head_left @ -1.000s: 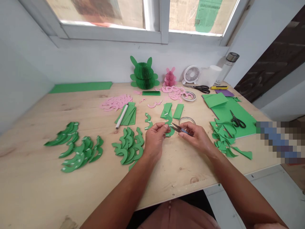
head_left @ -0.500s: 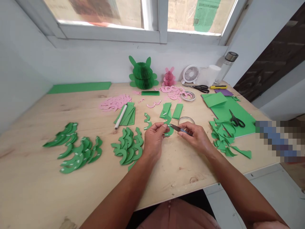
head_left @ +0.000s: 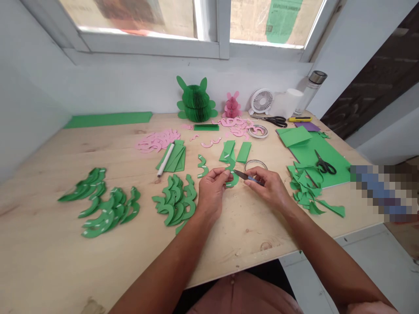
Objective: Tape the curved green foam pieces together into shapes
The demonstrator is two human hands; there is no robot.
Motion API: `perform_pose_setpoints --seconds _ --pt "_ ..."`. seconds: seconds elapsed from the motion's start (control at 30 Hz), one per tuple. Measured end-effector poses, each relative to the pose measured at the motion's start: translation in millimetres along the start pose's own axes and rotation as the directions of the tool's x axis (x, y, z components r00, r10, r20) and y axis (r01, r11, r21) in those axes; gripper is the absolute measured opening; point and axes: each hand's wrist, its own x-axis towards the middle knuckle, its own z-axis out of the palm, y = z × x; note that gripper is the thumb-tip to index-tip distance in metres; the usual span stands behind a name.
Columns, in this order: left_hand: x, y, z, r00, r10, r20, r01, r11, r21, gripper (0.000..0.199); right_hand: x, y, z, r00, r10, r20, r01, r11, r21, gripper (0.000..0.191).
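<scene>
My left hand (head_left: 212,188) pinches a wavy green paper cutout (head_left: 233,179) with small white strips on it. In my right hand (head_left: 266,186) is a slim pointed tool (head_left: 244,175) with a dark tip and a bluish handle; its exact kind is unclear. The tool's point meets the cutout beside my left thumb. Another wavy green piece with white strips (head_left: 202,166) lies just left of my hands. A tape roll (head_left: 246,166) rests behind my right hand. Left of my left forearm is a pile of wavy green cutouts (head_left: 176,198).
More green cutouts with white strips (head_left: 108,213) lie at left. A white marker (head_left: 166,160) rests on green cards. Pink cutouts (head_left: 157,140), green and pink paper figures (head_left: 197,104) and a small fan (head_left: 262,101) are behind. Black-handled scissors (head_left: 325,165) and green scraps (head_left: 304,185) lie right.
</scene>
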Motion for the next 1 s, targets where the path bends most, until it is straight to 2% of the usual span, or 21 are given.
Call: perform_pose_setpoints --seconds 0.8,1.0 --pt "-1.3 -0.8 1.6 1.0 0.03 0.006 -0.03 0.999 -0.012 0.02 -0.3 0.9 1.2 1.0 0.005 -0.03 -0.005 1.0 0.017 0.014" --pt "-1.1 -0.7 1.3 1.0 0.026 -0.001 -0.026 1.0 -0.006 0.022 0.7 -0.1 -0.1 0.998 0.046 -0.044 -0.044 0.998 0.046 0.018"
